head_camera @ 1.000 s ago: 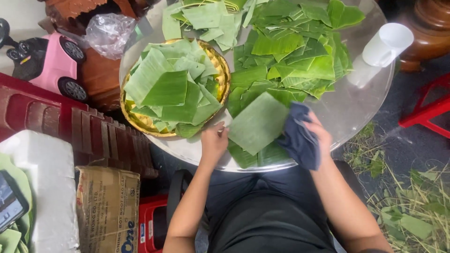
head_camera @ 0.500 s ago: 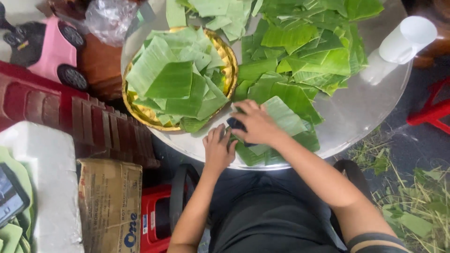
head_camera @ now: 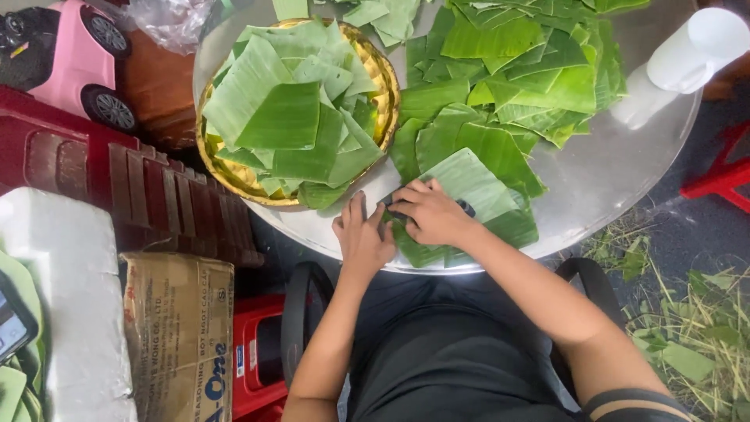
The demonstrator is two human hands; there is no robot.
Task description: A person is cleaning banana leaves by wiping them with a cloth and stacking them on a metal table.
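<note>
Outdoor setting, viewed from above: round reflective metal worktop [head_camera: 609,195] over dark ground with grass scraps at lower right.

Far left: pink toy car [head_camera: 58,59], dark red slatted plastic crate [head_camera: 117,187], white foam block [head_camera: 66,312], brown cardboard box [head_camera: 180,336]. All off the worktop.

On the worktop, left part: round gold-coloured metal tray [head_camera: 384,82] piled with cut green banana-leaf squares [head_camera: 285,117]. Unchanged from half a second ago.

Front edge, centre: left hand [head_camera: 362,238] lies flat, palm down, fingers [head_camera: 356,209] extended and close together, pressing the near-left edge of the pale green banana-leaf piece [head_camera: 469,184]. It holds nothing. Position roughly as before.

Right hand [head_camera: 430,212] rests just beside the left, touching it or nearly so, on the same leaf piece. Fingers curled over a small dark cloth [head_camera: 466,207], mostly hidden under the palm; only a dark sliver shows. One second ago this hand with the cloth was at the leaf's right edge; it has since travelled leftward across the leaf.

The leaf piece lies at the near edge of the worktop, on top of darker leaves.

Behind and right: loose heap of green banana-leaf pieces [head_camera: 531,70]. Far right: white plastic cup [head_camera: 695,47], tilted, on the worktop. Beyond the edge, red plastic stool [head_camera: 723,176].
</note>
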